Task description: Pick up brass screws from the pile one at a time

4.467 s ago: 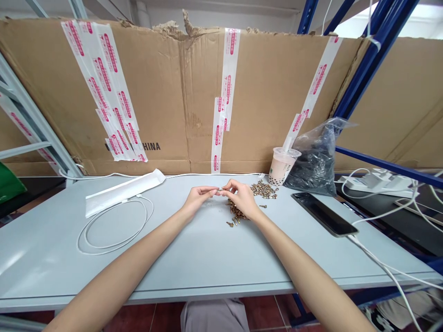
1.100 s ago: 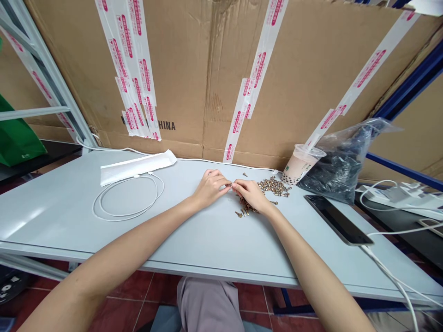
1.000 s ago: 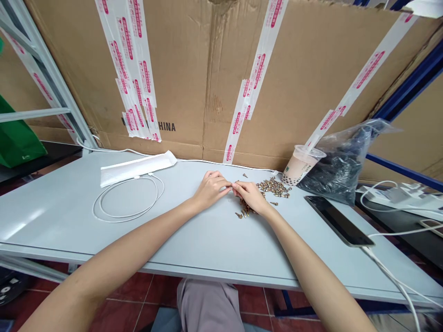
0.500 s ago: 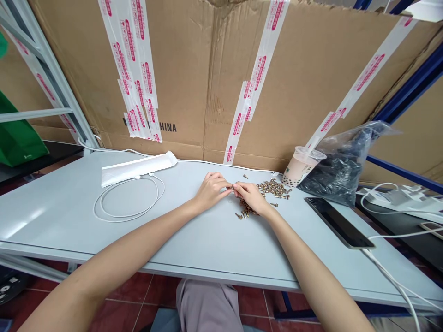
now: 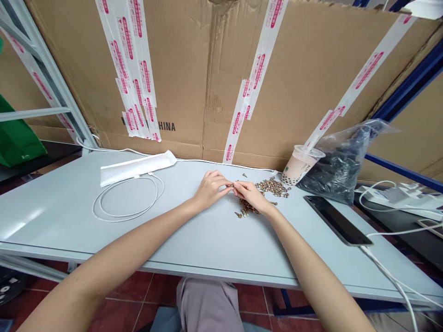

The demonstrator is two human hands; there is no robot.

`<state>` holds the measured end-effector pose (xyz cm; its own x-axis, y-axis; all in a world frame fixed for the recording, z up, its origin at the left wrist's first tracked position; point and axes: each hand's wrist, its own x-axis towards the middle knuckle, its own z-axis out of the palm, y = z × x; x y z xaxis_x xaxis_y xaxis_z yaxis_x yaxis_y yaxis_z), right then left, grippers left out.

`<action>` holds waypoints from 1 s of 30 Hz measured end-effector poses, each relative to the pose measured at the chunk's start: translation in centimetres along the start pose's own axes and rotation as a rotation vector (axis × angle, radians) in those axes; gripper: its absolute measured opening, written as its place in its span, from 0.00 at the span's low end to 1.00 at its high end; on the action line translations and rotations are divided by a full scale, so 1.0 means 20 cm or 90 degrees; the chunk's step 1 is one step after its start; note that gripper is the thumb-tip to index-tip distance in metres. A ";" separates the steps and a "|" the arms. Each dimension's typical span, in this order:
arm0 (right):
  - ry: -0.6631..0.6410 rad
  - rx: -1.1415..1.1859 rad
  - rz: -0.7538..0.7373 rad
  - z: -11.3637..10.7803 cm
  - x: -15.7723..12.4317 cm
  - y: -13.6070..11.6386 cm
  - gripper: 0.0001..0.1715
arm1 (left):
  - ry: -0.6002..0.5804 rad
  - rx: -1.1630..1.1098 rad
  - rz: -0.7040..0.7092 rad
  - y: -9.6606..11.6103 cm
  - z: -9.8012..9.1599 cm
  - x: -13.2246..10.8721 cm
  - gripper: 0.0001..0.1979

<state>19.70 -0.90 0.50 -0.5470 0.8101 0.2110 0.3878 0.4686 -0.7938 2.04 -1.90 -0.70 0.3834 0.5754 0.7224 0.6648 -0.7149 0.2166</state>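
My left hand [image 5: 212,188] and my right hand [image 5: 252,192] meet fingertip to fingertip just above the grey table [image 5: 221,249]. Both are closed in a pinch on one small brass-coloured screw [image 5: 232,186], mostly hidden by the fingers. Below and beside my right hand lies a heap of brass-coloured screws [image 5: 246,208], partly covered by that hand. A second pile of small brass-coloured hardware [image 5: 274,186] spreads behind it towards the cup. One loose piece [image 5: 245,175] lies farther back.
A bubble tea cup [image 5: 300,166] and a clear bag of black stuff [image 5: 341,170] stand at back right, near a phone [image 5: 337,220]. On the left lie a white sleeve [image 5: 138,168] and a coiled white cable [image 5: 100,205]. Cardboard [image 5: 187,83] walls the back.
The camera view has shifted very slightly. Both hands stay pinched together in the same place, with barely any finger movement visible.
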 end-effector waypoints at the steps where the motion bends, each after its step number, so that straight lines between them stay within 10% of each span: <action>1: -0.008 0.006 0.003 0.00 0.00 0.00 0.27 | 0.002 0.001 -0.001 0.00 0.00 0.00 0.11; 30: -0.019 0.083 0.016 0.00 0.02 0.02 0.25 | 0.010 0.009 0.012 0.00 0.01 0.00 0.11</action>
<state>19.62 -0.49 0.17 -0.5607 0.8092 0.1753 0.3023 0.3971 -0.8666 2.18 -1.88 -0.86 0.3858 0.5560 0.7363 0.6666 -0.7197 0.1942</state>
